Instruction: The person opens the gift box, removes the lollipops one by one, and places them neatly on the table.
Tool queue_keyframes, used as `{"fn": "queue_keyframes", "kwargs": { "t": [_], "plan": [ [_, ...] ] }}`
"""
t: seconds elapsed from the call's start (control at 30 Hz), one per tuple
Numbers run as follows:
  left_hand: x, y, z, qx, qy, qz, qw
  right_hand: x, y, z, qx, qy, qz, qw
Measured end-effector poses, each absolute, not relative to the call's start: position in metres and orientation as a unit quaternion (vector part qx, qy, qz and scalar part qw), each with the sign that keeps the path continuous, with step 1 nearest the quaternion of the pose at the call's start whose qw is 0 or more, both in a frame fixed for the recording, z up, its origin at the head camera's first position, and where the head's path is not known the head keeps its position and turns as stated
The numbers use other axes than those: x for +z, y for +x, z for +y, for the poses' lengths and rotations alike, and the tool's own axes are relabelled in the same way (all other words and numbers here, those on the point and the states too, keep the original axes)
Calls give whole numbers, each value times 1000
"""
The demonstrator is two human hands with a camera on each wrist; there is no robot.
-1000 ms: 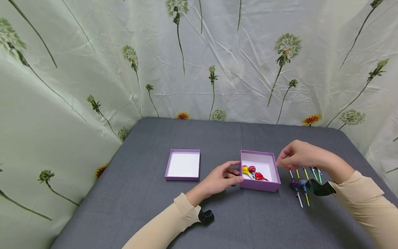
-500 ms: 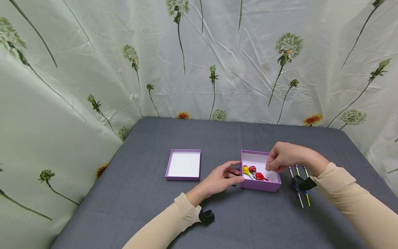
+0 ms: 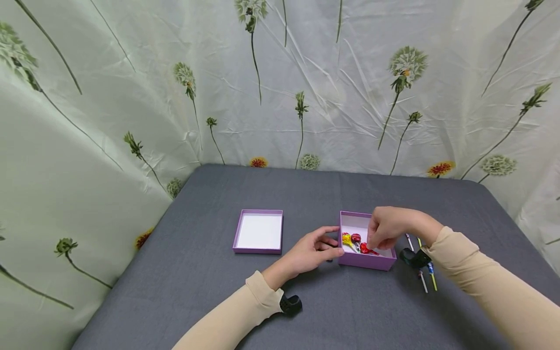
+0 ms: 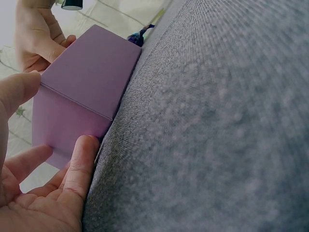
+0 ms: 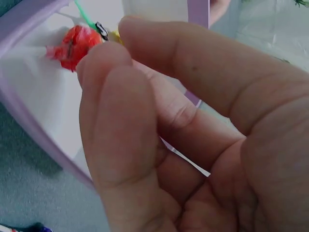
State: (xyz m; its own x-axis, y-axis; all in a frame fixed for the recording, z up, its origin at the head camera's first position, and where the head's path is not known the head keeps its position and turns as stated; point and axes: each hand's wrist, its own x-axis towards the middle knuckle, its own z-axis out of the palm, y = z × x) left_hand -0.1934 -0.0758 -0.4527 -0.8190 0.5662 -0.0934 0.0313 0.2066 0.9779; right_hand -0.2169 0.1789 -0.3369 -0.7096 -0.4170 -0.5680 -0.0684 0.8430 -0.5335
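Note:
A purple box [image 3: 366, 261] with a white inside stands uncovered in the head view, holding a yellow lollipop [image 3: 347, 240], a dark red lollipop [image 3: 356, 237] and a bright red lollipop [image 3: 365, 248]. Against its left wall rests my left hand [image 3: 311, 250]; in the left wrist view the extended fingers [image 4: 81, 162] and the thumb touch the purple cardboard. My right hand [image 3: 389, 227] reaches into the box from the right, fingertips bent down beside the bright red lollipop. Up close, that lollipop's wrapper [image 5: 77, 46] lies beyond the fingertips, and nothing shows between them.
The shallow purple lid [image 3: 258, 231], white inside up, lies left on the grey tabletop [image 3: 306, 194]. Right of the box lie lollipops, partly hidden by the right wrist; one yellow stick [image 3: 433, 282] shows. A floral curtain [image 3: 332, 87] hangs behind.
My right hand has moved left from beside the box's right edge and down into it, toward the bright red lollipop. My left hand stays against the box.

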Motion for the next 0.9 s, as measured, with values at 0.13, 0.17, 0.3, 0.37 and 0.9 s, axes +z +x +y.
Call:
{"fn": "queue_keyframes", "kwargs": {
  "t": [0.13,0.17,0.3,0.37,0.9],
  "plan": [
    [-454,-194,-76,596,203,744,222,-341,-217,172,-240,-134,888,368],
    [-454,-194,-76,596,204,745,221,-342,-217,171,-238,-134,888,370],
    [-454,-194,-76,595,207,744,222,-345,-216,166,-213,-129,893,375],
    [-454,-195,-76,595,206,744,223,-346,-215,165,-199,-124,898,372],
    [-455,-194,-75,600,202,742,221,-341,-219,162,-178,-108,923,323]
  ]
}}
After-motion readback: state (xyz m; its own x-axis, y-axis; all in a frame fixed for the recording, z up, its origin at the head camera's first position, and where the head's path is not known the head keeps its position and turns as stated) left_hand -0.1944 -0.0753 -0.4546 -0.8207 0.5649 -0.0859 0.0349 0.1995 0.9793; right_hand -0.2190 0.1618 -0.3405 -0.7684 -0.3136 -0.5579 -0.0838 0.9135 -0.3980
